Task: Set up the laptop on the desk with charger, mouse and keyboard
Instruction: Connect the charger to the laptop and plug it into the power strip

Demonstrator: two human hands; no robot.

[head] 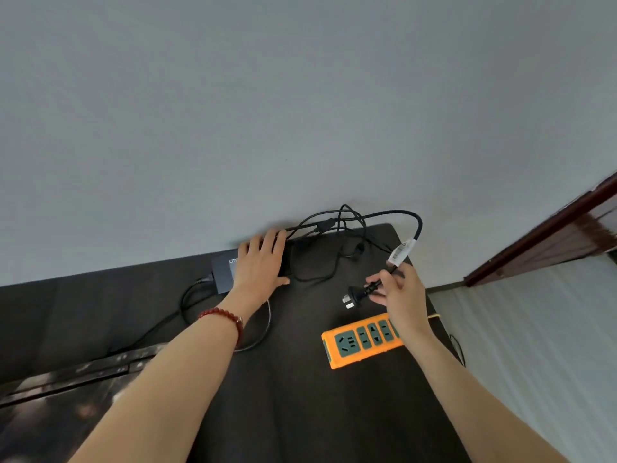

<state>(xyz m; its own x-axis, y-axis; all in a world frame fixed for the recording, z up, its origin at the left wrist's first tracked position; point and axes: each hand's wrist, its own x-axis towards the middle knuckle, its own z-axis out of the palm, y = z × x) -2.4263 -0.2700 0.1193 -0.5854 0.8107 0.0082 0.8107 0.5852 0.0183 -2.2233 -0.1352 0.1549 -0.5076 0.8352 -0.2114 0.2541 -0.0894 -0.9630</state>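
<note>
Pinching plug [354, 295], right hand [402, 295]; left hand [262, 262] seemingly flat on charger [223, 272].

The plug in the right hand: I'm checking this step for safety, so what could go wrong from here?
1. The right hand pinches the plug close behind its bare prongs; fingers could touch metal while pushing it into the orange power strip.
2. The black cable loops in a tangle at the desk's back edge and may snag.
3. The left hand only rests flat on the charger brick, which might slide.

one charger brick [223, 270], one plug [354, 297] (three-pin), one power strip [357, 342]
</note>
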